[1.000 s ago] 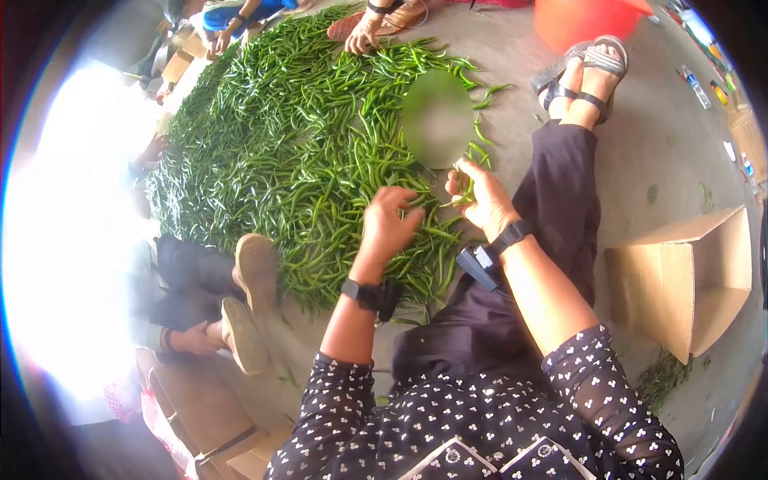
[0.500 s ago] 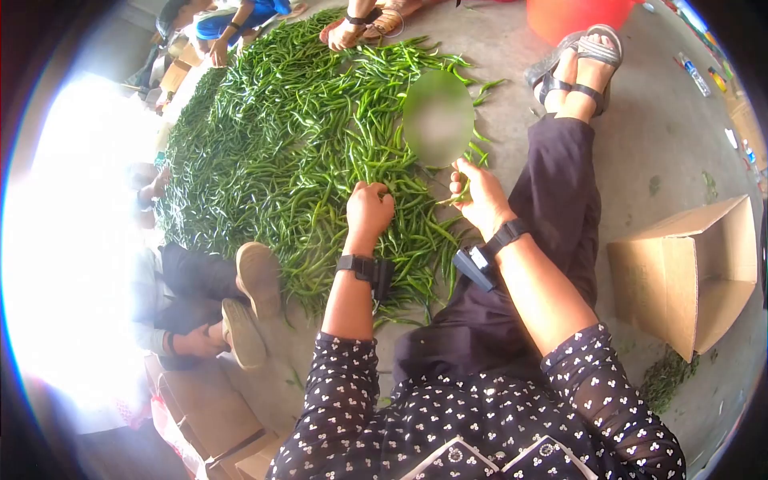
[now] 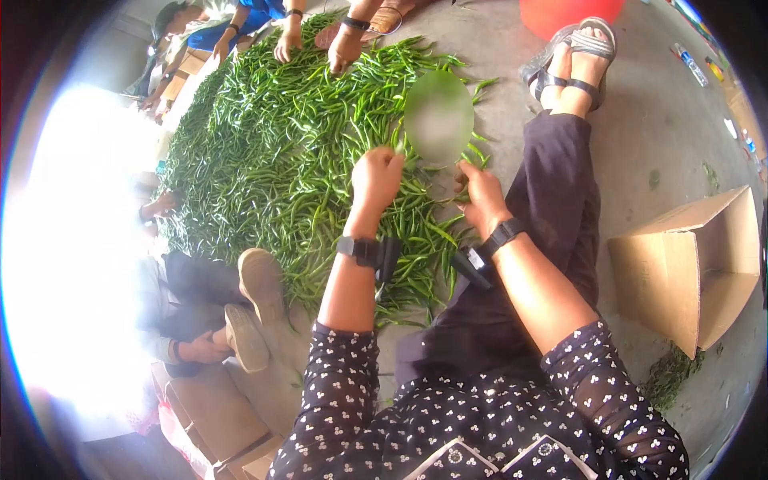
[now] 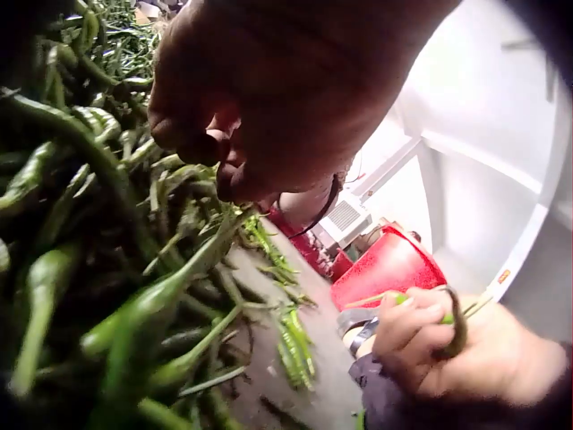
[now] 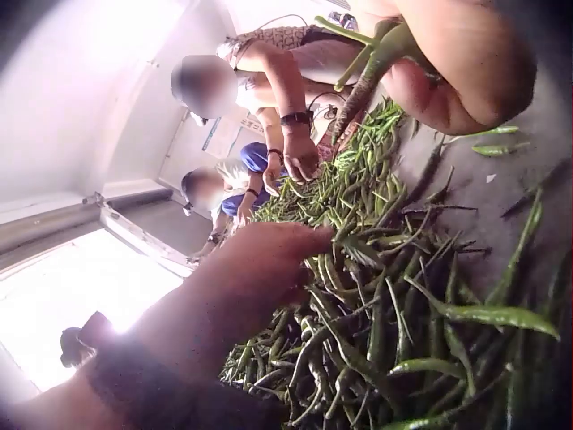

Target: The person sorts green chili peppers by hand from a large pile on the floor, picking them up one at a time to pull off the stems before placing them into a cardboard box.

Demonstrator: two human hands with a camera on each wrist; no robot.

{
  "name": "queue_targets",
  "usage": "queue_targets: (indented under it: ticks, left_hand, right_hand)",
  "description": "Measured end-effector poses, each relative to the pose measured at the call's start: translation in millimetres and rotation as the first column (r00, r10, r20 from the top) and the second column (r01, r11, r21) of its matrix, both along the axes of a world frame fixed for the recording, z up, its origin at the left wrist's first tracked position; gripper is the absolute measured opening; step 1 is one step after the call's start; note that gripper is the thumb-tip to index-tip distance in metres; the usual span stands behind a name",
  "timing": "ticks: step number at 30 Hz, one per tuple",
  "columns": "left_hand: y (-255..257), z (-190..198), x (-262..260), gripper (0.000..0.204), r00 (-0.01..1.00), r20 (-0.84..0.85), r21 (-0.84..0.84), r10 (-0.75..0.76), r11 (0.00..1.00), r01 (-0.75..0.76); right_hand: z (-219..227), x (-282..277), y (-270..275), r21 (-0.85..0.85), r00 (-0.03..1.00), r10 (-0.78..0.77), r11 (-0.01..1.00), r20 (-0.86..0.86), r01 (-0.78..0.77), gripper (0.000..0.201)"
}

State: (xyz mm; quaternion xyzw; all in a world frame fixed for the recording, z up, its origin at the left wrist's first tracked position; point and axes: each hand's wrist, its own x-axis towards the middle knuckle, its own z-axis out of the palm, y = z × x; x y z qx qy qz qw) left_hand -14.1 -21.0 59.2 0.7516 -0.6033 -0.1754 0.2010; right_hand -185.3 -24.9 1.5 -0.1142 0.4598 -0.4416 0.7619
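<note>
Far left, strong glare; next to it a seated person's tan shoes (image 3: 262,286), with brown cardboard (image 3: 220,408) below them. Then the big green chili pile (image 3: 264,152), spread over the grey floor (image 3: 496,60), other people's hands (image 3: 344,52) at its top edge. Left hand (image 3: 376,180) is above the pile's near right part, fingers curled in, thumb and fingertip pinching a small pale-green chili (image 3: 399,149), blurred; its far end can't be made out. Right of that, an oval blurred patch (image 3: 438,118) hides part of pile and floor. Right hand (image 3: 483,196) is just beyond the pile's right edge, narrow grip, thumb and fingers round a few chilies (image 5: 380,63); right wrist view shows them poking out of the fingers, one with a dark tip. Exact count can't be told. Outstretched dark-trousered legs come next, sandals (image 3: 552,60) on the feet, red tub (image 3: 560,12) just behind. Far right: open cardboard box (image 3: 656,272) tipped on the floor, leafy scraps (image 3: 670,378) beside its lower edge, plastic bottle (image 3: 692,66) lying farther up.
</note>
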Motion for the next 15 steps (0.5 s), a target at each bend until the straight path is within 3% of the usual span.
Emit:
queue_targets:
  ticks: [1,2,3,4,6,7,8,9,10,11,13,14,15]
  left_hand:
    - [-7,32,-22,0.023,0.988,-0.148,0.036,-0.051,0.998,0.057]
    - [-11,55,-42,0.025,0.899,-0.377,-0.097,-0.223,0.975,0.201]
    - [-15,66,-57,0.028,0.729,-0.558,-0.257,-0.396,0.918,0.301]
    - [-24,59,-60,0.028,0.725,-0.565,-0.256,-0.395,0.919,0.301]
    - [-53,48,-61,0.038,0.607,-0.579,-0.426,-0.544,0.837,0.344]
    - [-62,36,-51,0.049,0.821,-0.392,-0.224,-0.414,0.909,0.351]
    - [-62,16,-43,0.049,0.821,-0.390,-0.226,-0.418,0.907,0.355]
    - [-58,-7,-35,0.059,0.927,-0.030,-0.108,-0.373,0.923,0.368]
    - [-51,-13,-30,0.069,0.887,0.339,0.007,-0.314,0.943,0.331]
    - [-44,-19,-24,0.069,0.888,0.340,0.008,-0.310,0.945,0.326]
    - [-27,-22,-13,0.089,0.772,0.592,0.233,-0.233,0.966,0.113]
    - [-25,-21,-5,0.089,0.772,0.591,0.237,-0.233,0.965,0.111]
    - [-24,-24,6,0.094,0.851,0.502,0.308,-0.156,0.951,-0.007]
  right_hand:
    - [-2,1,0,0.011,1.000,-0.004,1.000,0.021,0.004,0.016]
    - [0,1,-1,0.015,1.000,-0.005,1.000,0.017,0.005,0.016]
    - [3,1,-1,0.031,1.000,-0.013,0.999,0.002,0.012,0.016]
    - [3,0,-1,0.046,1.000,-0.019,0.999,-0.012,0.019,0.015]
    - [6,-4,-5,0.036,1.000,-0.028,0.999,-0.010,0.028,0.014]
    - [6,-4,-5,0.034,0.998,-0.059,0.998,-0.002,0.059,0.014]
    - [6,-4,-3,0.036,0.996,-0.089,0.995,0.005,0.088,0.015]
    - [8,-5,-2,0.002,0.997,-0.078,0.997,0.011,0.078,0.014]
    - [10,-5,0,0.003,0.997,-0.075,0.997,0.013,0.075,0.014]
    - [13,-3,2,0.012,0.997,-0.077,0.997,-0.017,0.077,0.014]
    - [2,4,0,-0.038,0.994,-0.106,0.994,-0.021,0.105,0.015]
    - [-3,4,-1,-0.034,0.994,-0.103,0.994,-0.022,0.102,0.015]
    - [1,4,-1,-0.019,0.995,-0.088,0.996,-0.045,0.088,0.015]
